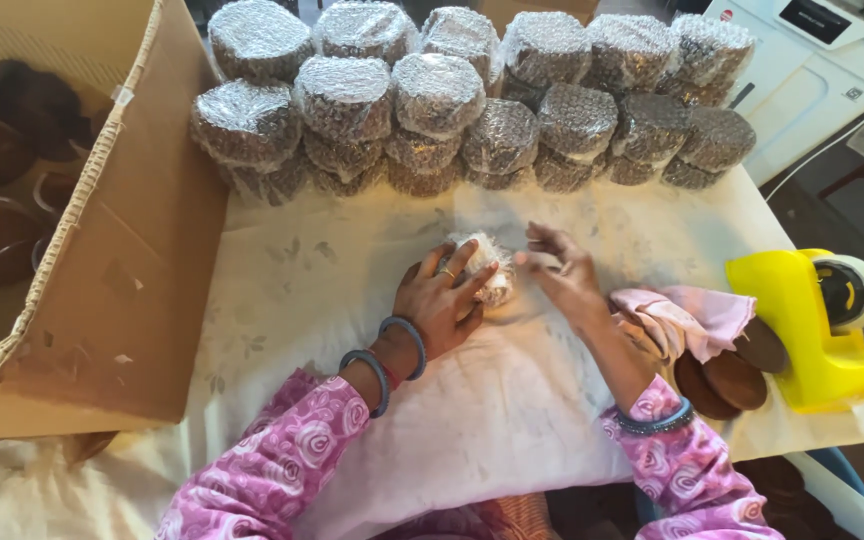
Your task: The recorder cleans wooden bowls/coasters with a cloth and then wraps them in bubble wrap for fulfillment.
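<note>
The left hand (442, 300) lies with spread fingers (457, 262) on a small bubble-wrapped bundle (492, 270), pressing it to the white sheet (512, 400). The right hand (564, 272), fingers half curled, touches the bundle's right side without closing on it. Beyond the fingers are stacked wrapped bundles (452, 100); further right a pink cloth (682, 318), brown wooden discs (732, 375) and a yellow tape dispenser (812, 330).

- I see open cloth (352, 290) left of my left hand (439, 305).
- Wrapped stacks (472, 100) block ahead, cardboard box (122, 250) leftward, tape dispenser (817, 330) rightward.
</note>
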